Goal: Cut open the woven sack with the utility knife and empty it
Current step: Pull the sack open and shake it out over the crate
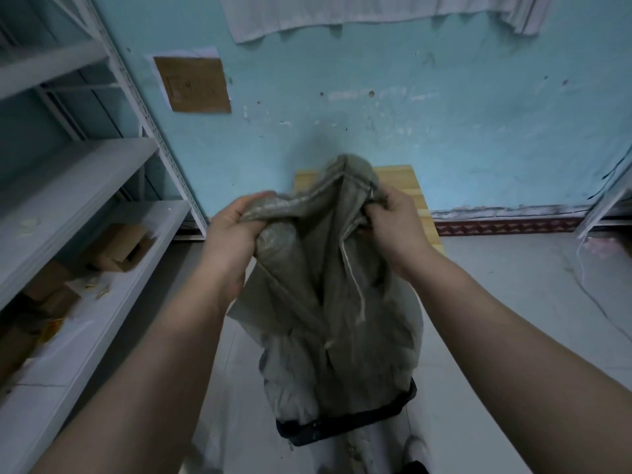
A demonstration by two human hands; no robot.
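Note:
A grey-green woven sack (328, 302) hangs upside down in front of me, its stitched end bunched at the top and its lower part over a dark-rimmed container (345, 425) on the floor. My left hand (236, 234) grips the upper left edge of the sack. My right hand (393, 227) pinches the upper right corner, where a loose seam string (355, 285) dangles down. White material shows at the sack's lower left. No utility knife is in view.
Grey metal shelving (78, 213) with cardboard boxes (123, 248) runs along the left. A wooden board (420, 203) lies on the floor against the blue wall behind the sack. Another shelf frame (605, 210) stands at the far right. The floor is pale tile.

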